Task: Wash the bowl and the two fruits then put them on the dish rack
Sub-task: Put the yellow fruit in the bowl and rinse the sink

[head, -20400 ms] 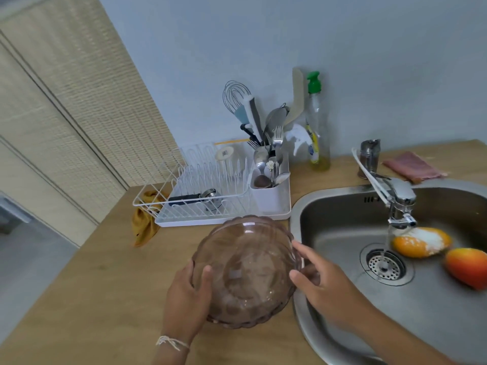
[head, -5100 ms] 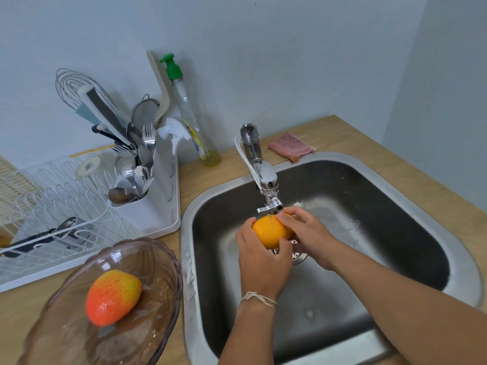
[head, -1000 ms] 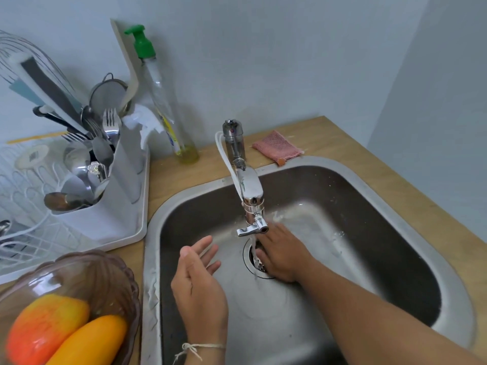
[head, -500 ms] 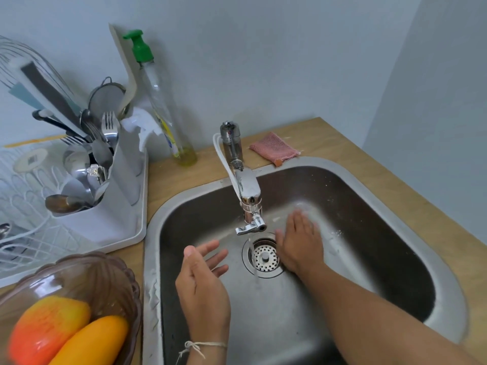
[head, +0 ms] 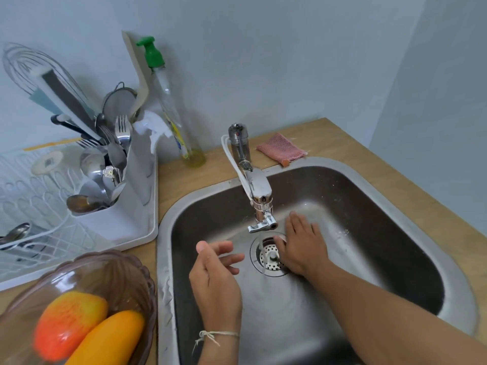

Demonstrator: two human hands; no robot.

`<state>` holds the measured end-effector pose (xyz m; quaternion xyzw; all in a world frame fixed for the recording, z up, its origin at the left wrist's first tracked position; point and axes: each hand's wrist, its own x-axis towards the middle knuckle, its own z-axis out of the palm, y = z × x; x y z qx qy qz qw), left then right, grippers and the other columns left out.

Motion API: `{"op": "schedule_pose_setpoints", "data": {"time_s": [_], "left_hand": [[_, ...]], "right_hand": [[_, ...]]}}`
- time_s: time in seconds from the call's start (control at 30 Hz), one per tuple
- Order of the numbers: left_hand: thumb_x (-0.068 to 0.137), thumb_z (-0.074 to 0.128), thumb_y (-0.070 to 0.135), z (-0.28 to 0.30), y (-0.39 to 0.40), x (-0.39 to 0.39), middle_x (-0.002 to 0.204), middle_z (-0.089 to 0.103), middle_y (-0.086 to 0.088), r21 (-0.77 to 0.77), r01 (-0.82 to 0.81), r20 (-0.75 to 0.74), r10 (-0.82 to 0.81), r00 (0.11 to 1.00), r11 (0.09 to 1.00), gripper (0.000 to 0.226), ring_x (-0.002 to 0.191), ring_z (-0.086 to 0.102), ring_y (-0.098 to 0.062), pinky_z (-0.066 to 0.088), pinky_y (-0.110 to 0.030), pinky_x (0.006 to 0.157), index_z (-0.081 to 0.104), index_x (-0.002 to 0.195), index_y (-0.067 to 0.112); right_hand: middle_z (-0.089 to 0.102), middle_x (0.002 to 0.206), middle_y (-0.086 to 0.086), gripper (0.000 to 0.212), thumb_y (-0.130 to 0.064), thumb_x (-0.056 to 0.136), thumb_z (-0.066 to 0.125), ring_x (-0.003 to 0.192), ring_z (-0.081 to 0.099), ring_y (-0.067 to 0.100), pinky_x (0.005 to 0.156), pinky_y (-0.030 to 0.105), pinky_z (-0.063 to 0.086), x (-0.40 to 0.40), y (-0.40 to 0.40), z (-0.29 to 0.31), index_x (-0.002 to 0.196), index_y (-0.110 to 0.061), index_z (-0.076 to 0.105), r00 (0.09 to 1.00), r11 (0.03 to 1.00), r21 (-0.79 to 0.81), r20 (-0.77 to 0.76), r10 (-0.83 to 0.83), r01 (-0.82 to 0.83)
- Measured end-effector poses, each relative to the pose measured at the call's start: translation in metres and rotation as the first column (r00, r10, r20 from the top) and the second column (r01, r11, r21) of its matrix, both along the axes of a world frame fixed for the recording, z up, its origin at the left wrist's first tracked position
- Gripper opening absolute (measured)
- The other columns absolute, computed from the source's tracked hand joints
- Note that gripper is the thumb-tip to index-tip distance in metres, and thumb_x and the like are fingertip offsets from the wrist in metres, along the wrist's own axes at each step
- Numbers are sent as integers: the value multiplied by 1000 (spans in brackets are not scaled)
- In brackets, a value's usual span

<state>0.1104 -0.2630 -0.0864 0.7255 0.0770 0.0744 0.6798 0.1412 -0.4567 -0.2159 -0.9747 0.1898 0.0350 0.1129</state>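
The brown see-through bowl [head: 123,270] stands on the wooden counter at the lower left, beside the sink. Inside it lie a red-orange fruit [head: 66,322] and an orange-yellow fruit [head: 110,338], side by side. Behind the bowl sits the white dish rack [head: 39,206]. My left hand [head: 214,280] hovers over the sink's left part with its fingers loosely spread, holding nothing. Flat on the sink floor lies my right hand [head: 303,246], fingers straight, just right of the drain and under the tap spout. Neither hand touches the bowl or the fruits.
The steel sink [head: 461,299] fills the centre and right, with a drain strainer [head: 270,256] and a chrome tap [head: 257,185] above it. A cutlery holder [head: 113,212], a green-capped soap bottle [head: 171,109] and a pink cloth [head: 280,150] stand along the back.
My right hand has slid left across the sink floor toward the drain. My left hand has stayed over the sink with little movement. The bowl and fruits have not moved.
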Motion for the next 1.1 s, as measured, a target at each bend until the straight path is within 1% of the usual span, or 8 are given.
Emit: {"op": "schedule_pose_setpoints", "data": {"time_s": [0.17, 0.37, 0.47, 0.63, 0.8, 0.87, 1.0, 1.1], "left_hand": [[96, 25, 52, -1, 2, -3, 77, 72, -7, 7, 43, 17, -43, 999, 999, 62, 61, 70, -15, 52, -35, 58, 68, 79, 10], [103, 30, 48, -12, 2, 2, 72, 70, 3, 163, 163, -17, -162, 987, 973, 54, 65, 70, -15, 57, -46, 68, 68, 78, 20], [104, 31, 47, -19, -1, 3, 73, 70, 9, 279, 254, -26, -257, 966, 926, 51, 69, 69, -11, 57, -43, 71, 68, 77, 24], [95, 26, 56, -13, -5, -6, 75, 69, 8, 324, 287, -25, -295, 955, 902, 56, 69, 65, -4, 49, -29, 66, 67, 75, 23], [101, 31, 50, -27, -4, -8, 83, 71, 8, 396, 364, -119, -346, 931, 843, 49, 82, 68, -17, 54, -40, 81, 67, 78, 26], [102, 33, 44, -33, -3, -9, 86, 70, 7, 431, 404, -164, -371, 914, 807, 44, 85, 68, -19, 54, -44, 84, 67, 82, 25], [104, 33, 35, -37, -4, -3, 97, 71, -6, 474, 385, -211, -322, 923, 792, 39, 91, 65, -27, 50, -40, 86, 64, 93, 15], [104, 36, 27, -38, -4, 0, 116, 67, -14, 576, 448, -314, -320, 894, 684, 27, 112, 59, -34, 44, -37, 92, 60, 105, 15]], "right_hand": [[40, 153, 9, 63, -51, 97, 31, 141, 36, 28, 119, 42, 27, -4, 22, -2, 144, -11, 43, 846, 846, -1, 18, 533, -533], [-1, 169, 8, 76, -56, 101, 15, 156, -3, 24, 125, 44, 2, -20, -29, 16, 160, -11, 4, 989, 999, -8, -146, -35, 34], [-16, 166, 14, 81, -58, 100, 15, 154, -15, 28, 125, 44, -3, -35, -33, 31, 157, -6, -10, 935, 991, -39, -329, -134, 128], [-30, 162, 14, 99, -69, 92, 33, 149, -21, 46, 118, 64, 9, -62, 24, 47, 155, -14, -20, 699, 907, 30, -648, -302, 419], [-11, 166, 19, 78, -55, 101, 17, 153, -13, 39, 123, 54, -4, -68, -8, 60, 158, -8, -8, 853, 978, -160, -484, -195, 133], [-13, 167, 16, 74, -50, 102, 17, 153, -17, 33, 124, 50, -6, -66, -30, 55, 158, -9, -8, 903, 992, -91, -412, -119, 89], [-28, 163, 9, 88, -64, 95, 27, 151, -23, 36, 121, 56, -6, -67, -13, 44, 158, -18, -13, 855, 997, 46, -518, -27, 59], [-7, 169, -3, 76, -60, 96, 34, 155, -11, 30, 115, 66, -5, -61, 32, 43, 159, -26, 8, 844, 936, 221, -410, 345, -275]]}}
